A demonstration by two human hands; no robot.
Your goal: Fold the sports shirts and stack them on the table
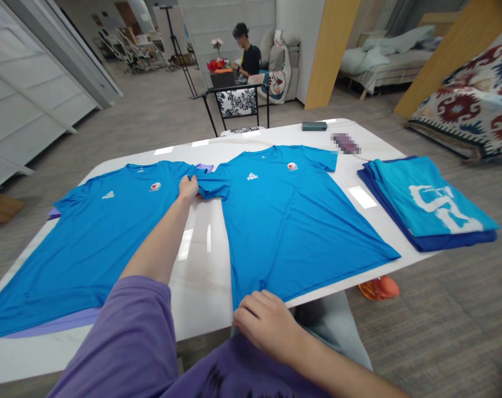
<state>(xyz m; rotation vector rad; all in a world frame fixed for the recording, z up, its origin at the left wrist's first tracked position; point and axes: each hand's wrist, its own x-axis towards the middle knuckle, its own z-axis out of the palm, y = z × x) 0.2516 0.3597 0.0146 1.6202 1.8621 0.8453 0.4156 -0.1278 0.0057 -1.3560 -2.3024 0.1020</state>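
Two bright blue T-shirts lie flat, face up, on a white table (201,287). My left hand (188,188) reaches far forward and is closed on the left sleeve of the right-hand T-shirt (292,221), just where that sleeve meets the left-hand T-shirt (97,232). At the table's near edge my right hand (267,323) pinches the bottom hem of the same right-hand shirt at its lower left corner. A purple garment (56,323) peeks out from under the left-hand shirt.
A stack of folded blue shirts (429,204) sits at the table's right end. A dark flat case (314,126) and a small blurred object (345,143) lie at the far edge. A chair (236,105) stands behind the table; a person sits farther back. An orange object (379,287) lies on the floor.
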